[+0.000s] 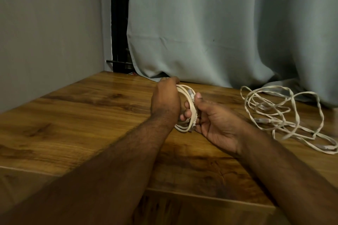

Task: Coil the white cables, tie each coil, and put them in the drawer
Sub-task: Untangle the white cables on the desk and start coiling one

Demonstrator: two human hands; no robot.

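White cables (285, 115), grey-green curtain (219, 23)

1. We cannot see the fingers of the left hand (165, 99); they lie behind its back, inside the small white cable coil (190, 110).
2. The loose tangle of flat white cable (285, 115) is blurred and runs off the right edge.
3. The small red object (132, 73) at the far curtain (219, 23) hem is too small to identify.

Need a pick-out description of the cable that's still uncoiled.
On the wooden tabletop, look to the right edge, at the foot of the grey-green curtain. The loose white cable sprawls there in open, tangled loops, untouched. The coiled cable is a tight bundle held in both hands.
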